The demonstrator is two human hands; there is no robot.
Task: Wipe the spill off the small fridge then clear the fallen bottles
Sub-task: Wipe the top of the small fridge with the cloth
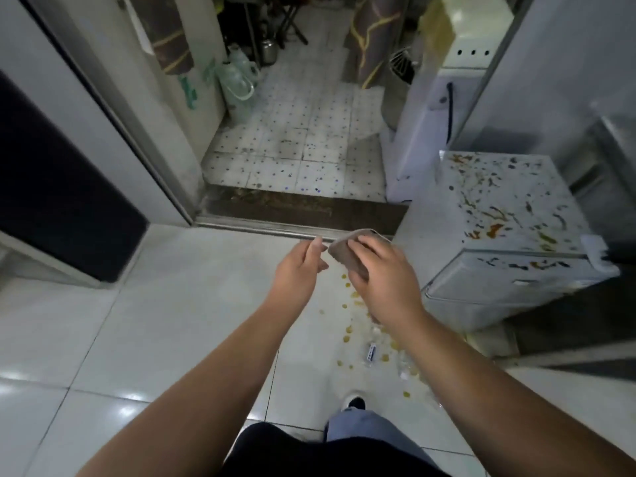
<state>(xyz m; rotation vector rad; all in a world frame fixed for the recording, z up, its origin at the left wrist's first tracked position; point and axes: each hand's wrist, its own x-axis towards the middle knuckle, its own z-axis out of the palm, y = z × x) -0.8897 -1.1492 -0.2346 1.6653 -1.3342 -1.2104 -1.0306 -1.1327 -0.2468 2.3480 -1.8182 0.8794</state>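
Glossy white tile floor (155, 321), yellow droplets scattered. One small fridge (509, 215) at right, top spattered brown-orange. Right hand (382, 280) grips one cloth (344, 251); left hand (299, 270) pinches its edge.

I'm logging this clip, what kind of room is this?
Probably a home kitchen area or the hallway beside it: a small fridge splattered with brown spill, glossy floor tiles, and a doorway onto a cluttered tiled room with plastic jugs.
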